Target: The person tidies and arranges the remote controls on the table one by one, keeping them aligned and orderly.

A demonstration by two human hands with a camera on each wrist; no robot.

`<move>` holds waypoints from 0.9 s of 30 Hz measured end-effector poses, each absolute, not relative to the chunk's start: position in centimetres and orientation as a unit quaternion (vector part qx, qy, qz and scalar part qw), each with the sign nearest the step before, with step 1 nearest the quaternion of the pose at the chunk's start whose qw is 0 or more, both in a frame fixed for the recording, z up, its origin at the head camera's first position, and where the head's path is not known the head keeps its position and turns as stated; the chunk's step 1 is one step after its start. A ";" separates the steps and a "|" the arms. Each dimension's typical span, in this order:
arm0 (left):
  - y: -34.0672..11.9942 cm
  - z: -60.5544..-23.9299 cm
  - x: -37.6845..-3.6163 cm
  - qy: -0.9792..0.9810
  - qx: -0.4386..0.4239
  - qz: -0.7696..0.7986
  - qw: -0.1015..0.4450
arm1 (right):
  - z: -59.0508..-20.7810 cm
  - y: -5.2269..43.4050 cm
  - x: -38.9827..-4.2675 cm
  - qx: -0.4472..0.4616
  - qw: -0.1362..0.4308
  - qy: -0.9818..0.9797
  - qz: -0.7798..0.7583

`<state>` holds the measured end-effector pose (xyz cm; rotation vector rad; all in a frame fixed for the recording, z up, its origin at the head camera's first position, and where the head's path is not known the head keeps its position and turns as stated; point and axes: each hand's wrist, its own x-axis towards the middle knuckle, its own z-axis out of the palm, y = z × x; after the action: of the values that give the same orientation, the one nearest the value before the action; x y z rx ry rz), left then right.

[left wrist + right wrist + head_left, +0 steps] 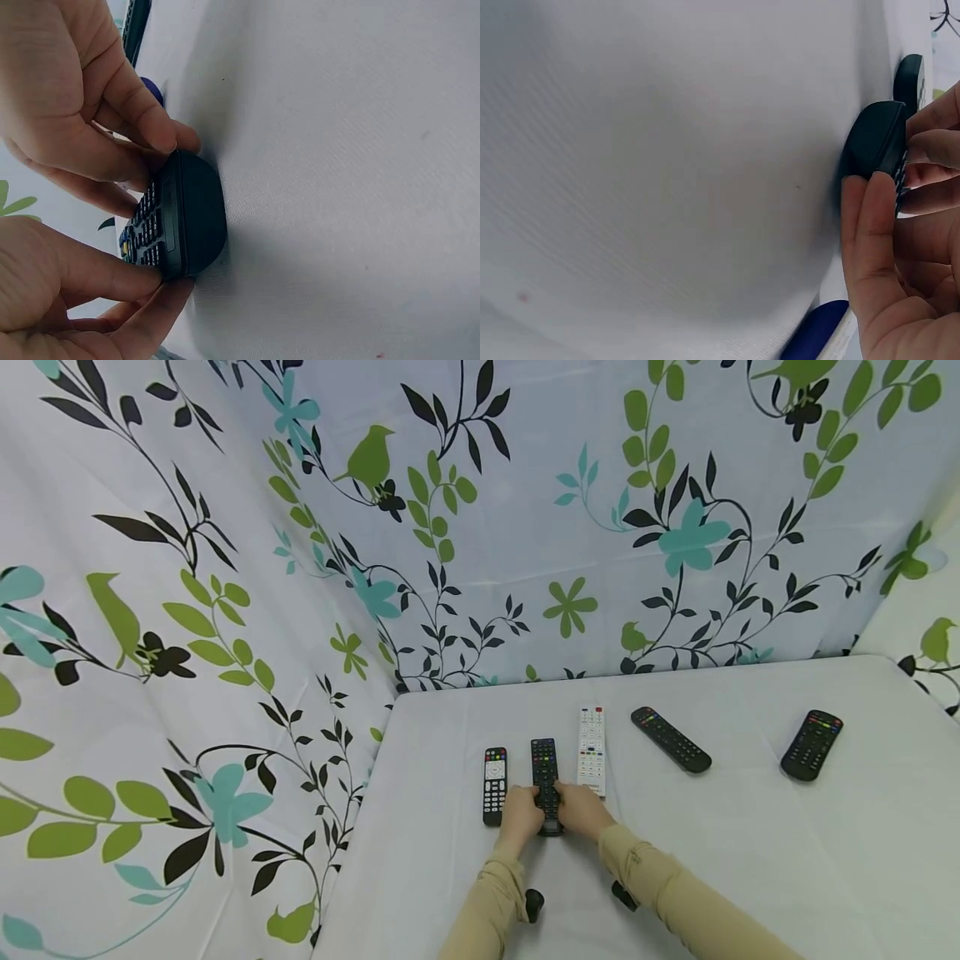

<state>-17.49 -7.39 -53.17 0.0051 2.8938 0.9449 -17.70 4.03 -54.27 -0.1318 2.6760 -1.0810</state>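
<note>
A black remote control [545, 764] lies on the white table, its buttons facing up. My left hand [522, 812] pinches its left edge near the close end, and my right hand [585, 811] pinches the opposite edge. In the left wrist view, the left hand [82, 292] is below the remote's rounded end [201, 217] and the right hand [90, 97] above it. The right wrist view has the right hand [907, 277] with its fingertips against the remote's side [874, 139]. Both hands partly cover the buttons.
Left of the hands lies a black remote with a white keypad [494, 789]; close on the right lies a white remote [592, 743]. Farther right are a slanted black remote [671, 740] and another black remote [812, 745]. Patterned curtains [480, 568] border the table [750, 843].
</note>
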 end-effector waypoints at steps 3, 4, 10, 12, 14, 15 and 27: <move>-7.5 -53.3 -17.4 0.953 0.004 0.299 0.047 | -54.3 4.1 -17.4 -0.040 0.125 0.917 -0.377; -7.5 -53.4 -17.3 0.955 0.005 0.294 0.047 | -54.4 4.1 -17.4 -0.039 0.125 0.916 -0.378; -7.8 -53.5 -17.3 0.959 0.014 0.279 0.042 | -54.4 4.1 -17.2 -0.049 0.120 0.916 -0.379; -7.8 -53.5 -17.3 0.959 0.015 0.281 0.045 | -54.3 4.1 -17.2 -0.049 0.124 0.915 -0.381; -7.8 -53.5 -17.5 0.958 0.013 0.281 0.054 | -54.3 4.1 -17.2 -0.048 0.127 0.915 -0.380; -7.8 -53.6 -17.5 0.957 0.011 0.283 0.058 | -54.3 4.2 -17.3 -0.047 0.128 0.915 -0.379; -7.7 -53.8 -17.2 0.960 0.014 0.277 0.045 | -55.1 4.4 -17.1 -0.050 0.118 0.900 -0.417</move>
<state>-17.25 -7.74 -53.78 0.0423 2.9321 0.8469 -17.13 4.42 -55.11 -0.1474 2.6333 -1.2188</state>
